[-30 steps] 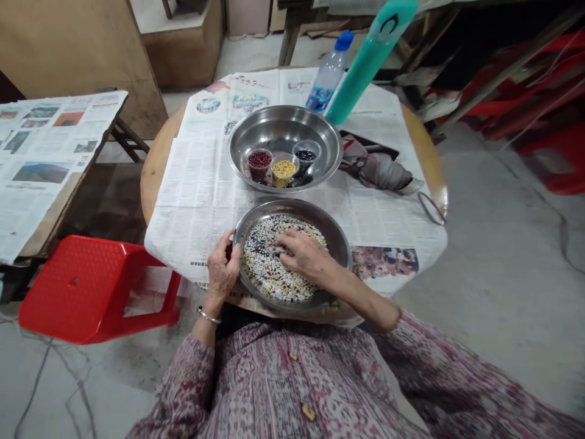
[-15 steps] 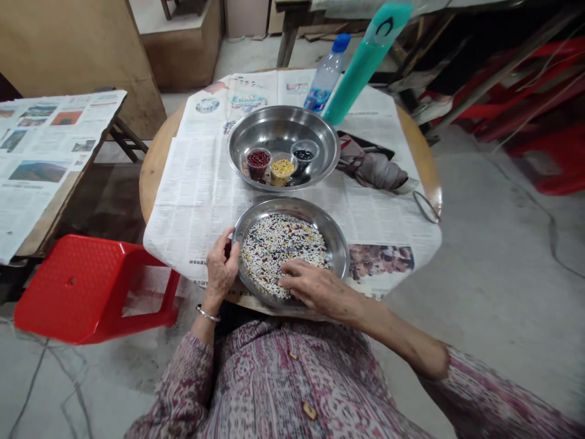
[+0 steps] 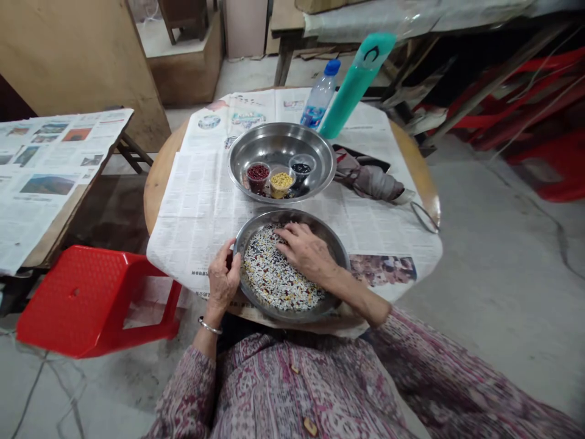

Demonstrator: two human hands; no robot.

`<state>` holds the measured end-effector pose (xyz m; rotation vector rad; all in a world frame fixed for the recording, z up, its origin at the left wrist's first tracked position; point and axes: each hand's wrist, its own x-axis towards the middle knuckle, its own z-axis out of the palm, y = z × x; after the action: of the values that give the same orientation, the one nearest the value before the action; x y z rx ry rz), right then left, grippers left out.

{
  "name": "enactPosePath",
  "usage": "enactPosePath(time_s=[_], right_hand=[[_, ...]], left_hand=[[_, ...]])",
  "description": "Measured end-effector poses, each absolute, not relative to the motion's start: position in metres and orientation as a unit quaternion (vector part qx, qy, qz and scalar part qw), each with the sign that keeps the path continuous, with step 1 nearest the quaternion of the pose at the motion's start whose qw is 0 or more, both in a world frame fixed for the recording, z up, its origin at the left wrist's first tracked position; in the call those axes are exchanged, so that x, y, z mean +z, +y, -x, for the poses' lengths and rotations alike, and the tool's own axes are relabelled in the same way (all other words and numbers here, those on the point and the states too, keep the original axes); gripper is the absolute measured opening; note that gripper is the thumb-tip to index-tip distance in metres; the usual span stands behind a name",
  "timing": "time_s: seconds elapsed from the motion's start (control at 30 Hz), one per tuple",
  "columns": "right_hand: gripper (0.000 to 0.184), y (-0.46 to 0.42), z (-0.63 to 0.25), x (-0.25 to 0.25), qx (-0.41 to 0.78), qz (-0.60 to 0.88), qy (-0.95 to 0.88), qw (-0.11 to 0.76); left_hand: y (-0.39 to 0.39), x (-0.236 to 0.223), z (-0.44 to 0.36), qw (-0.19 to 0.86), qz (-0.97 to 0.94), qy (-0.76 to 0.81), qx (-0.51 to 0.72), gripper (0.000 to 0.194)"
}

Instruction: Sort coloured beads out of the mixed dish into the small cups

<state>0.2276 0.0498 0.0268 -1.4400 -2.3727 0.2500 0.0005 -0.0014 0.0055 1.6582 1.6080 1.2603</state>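
Note:
A steel pan full of mixed white, red, yellow and dark beans sits at the near edge of a round table. My left hand grips the pan's left rim, fingers curled over it. My right hand lies on the beans at the pan's far side, fingers stretched and spread. Behind it a second steel pan holds three small clear cups: red beans, yellow beans and black beans.
Newspaper covers the round table. A water bottle, a teal bottle, a folded grey cloth and a wire ring lie at the back and right. A red plastic stool stands left, beside another newspaper-covered table.
My right hand swept from the pan's middle to its near edge, then up to the far side of the beans. The left hand stayed on the rim. The view tilted slightly.

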Motion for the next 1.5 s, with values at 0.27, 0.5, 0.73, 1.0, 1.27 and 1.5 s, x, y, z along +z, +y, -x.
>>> enactPosePath(time_s=[0.27,0.5,0.73,1.0,1.27,1.5], right_hand=[[0.017,0.002,-0.205,0.037,0.183,0.276,-0.937,0.117],[0.017,0.015,-0.258,0.039,0.106,0.342,-0.929,0.100],[0.032,0.003,-0.284,0.039,0.053,0.511,-0.849,0.120],[0.021,-0.005,-0.253,0.011,0.214,0.463,-0.835,0.207],[0.025,0.044,-0.222,0.023,0.134,0.448,-0.861,0.202],[0.018,0.051,-0.230,0.026,0.130,0.441,-0.872,0.169]], left_hand=[[0.000,0.005,0.000,0.244,-0.610,0.597,0.461,0.037],[0.001,0.005,0.001,0.239,-0.611,0.601,0.458,0.037],[0.001,0.006,0.000,0.241,-0.610,0.598,0.461,0.036],[0.000,0.006,-0.001,0.247,-0.611,0.589,0.469,0.035],[0.001,0.004,0.000,0.248,-0.612,0.591,0.464,0.035],[0.001,0.002,-0.001,0.243,-0.611,0.595,0.462,0.033]])
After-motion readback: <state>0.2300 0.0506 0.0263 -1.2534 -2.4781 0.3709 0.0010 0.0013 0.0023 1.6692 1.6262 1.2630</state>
